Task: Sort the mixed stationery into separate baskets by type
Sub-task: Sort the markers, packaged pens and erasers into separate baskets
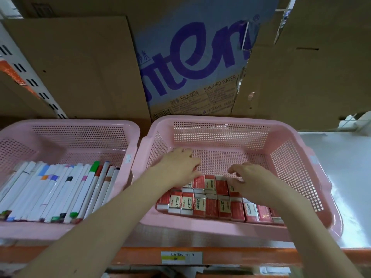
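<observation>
Both hands rest loosely open, left hand (pixel 178 167) and right hand (pixel 251 181), on red erasers (pixel 210 203) in the right pink basket (pixel 291 157).

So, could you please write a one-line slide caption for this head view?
Both hands, left and right, arrange red 2B erasers in the right pink basket; markers fill the left basket.

Single head-worn wide-angle view, looking forward and down from close above a shelf (pixel 341 177), two pink baskets (pixel 291 137) near centre, cardboard boxes (pixel 80 67) far, forearms entering from the near edge
</observation>
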Demonstrator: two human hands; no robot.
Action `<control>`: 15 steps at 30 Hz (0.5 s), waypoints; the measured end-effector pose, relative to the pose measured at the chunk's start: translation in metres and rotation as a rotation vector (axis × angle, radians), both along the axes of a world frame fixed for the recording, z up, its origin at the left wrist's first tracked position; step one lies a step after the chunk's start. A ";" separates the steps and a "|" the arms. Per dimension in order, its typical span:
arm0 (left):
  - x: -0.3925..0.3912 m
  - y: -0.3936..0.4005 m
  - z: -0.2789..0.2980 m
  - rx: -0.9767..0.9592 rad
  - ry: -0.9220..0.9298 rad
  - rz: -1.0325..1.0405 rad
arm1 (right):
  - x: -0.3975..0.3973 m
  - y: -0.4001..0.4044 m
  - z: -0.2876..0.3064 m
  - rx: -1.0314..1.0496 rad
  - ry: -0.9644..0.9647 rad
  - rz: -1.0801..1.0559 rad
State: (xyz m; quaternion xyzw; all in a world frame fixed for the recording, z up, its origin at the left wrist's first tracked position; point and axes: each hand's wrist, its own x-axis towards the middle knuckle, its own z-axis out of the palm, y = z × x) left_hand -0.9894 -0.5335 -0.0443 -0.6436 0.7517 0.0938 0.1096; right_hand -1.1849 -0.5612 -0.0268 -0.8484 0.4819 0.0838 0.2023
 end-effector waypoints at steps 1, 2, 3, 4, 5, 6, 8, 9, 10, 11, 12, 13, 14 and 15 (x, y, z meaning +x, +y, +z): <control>0.001 0.001 -0.001 0.006 -0.029 0.000 | 0.000 0.001 0.001 -0.005 0.000 0.003; 0.002 0.000 -0.002 0.005 -0.028 0.000 | 0.001 0.003 0.002 -0.005 -0.006 0.002; 0.005 0.000 -0.002 0.013 -0.014 0.000 | 0.002 0.006 0.003 -0.002 -0.016 -0.003; 0.007 0.000 -0.003 0.023 0.002 0.000 | 0.004 0.009 0.003 -0.001 -0.028 -0.005; 0.009 0.000 -0.003 0.033 0.014 -0.002 | 0.006 0.012 0.004 -0.007 -0.039 -0.007; 0.011 0.000 -0.002 0.035 0.021 -0.015 | 0.008 0.016 0.005 -0.017 -0.046 -0.011; 0.014 0.003 -0.001 0.035 -0.001 -0.066 | 0.013 0.025 0.009 -0.045 -0.061 -0.039; 0.016 0.007 -0.001 0.032 -0.009 -0.087 | 0.017 0.030 0.011 -0.064 -0.076 -0.056; 0.019 0.011 0.000 0.014 -0.014 -0.099 | 0.022 0.035 0.012 -0.083 -0.094 -0.075; 0.023 0.017 0.002 -0.021 -0.017 -0.100 | 0.027 0.042 0.014 -0.106 -0.121 -0.093; 0.027 0.025 0.008 -0.076 -0.015 -0.096 | 0.034 0.048 0.014 -0.135 -0.150 -0.106; 0.031 0.036 0.016 -0.127 -0.009 -0.087 | 0.043 0.055 0.015 -0.172 -0.175 -0.114; 0.037 0.048 0.026 -0.190 0.009 -0.091 | 0.053 0.064 0.015 -0.210 -0.202 -0.129; 0.045 0.063 0.037 -0.260 0.048 -0.093 | 0.065 0.074 0.015 -0.246 -0.242 -0.147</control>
